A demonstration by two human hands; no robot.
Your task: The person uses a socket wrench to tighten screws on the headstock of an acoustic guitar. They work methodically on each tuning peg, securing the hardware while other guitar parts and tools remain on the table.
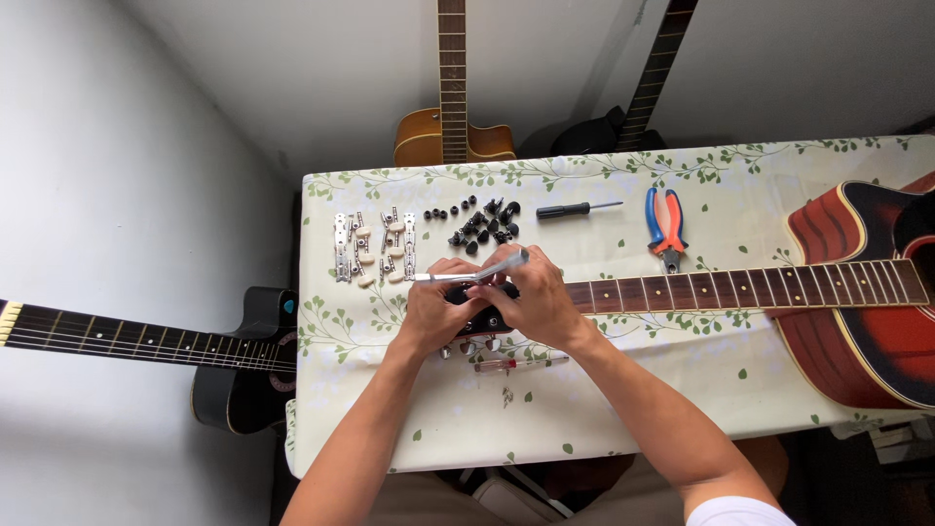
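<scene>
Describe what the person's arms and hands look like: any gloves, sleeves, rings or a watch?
Both hands are bare: no gloves on the left hand or the right hand, and no rings or watch show from this angle. Both forearms are uncovered up to the elbow. At the bottom edge, a short white sleeve covers the right upper arm. The left arm leaves the picture before any sleeve shows.

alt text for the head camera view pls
Both hands, left hand and right hand, work at the headstock of a red guitar lying on a floral table, holding a silver tool; tuners, screwdriver and pliers lie behind.
</scene>
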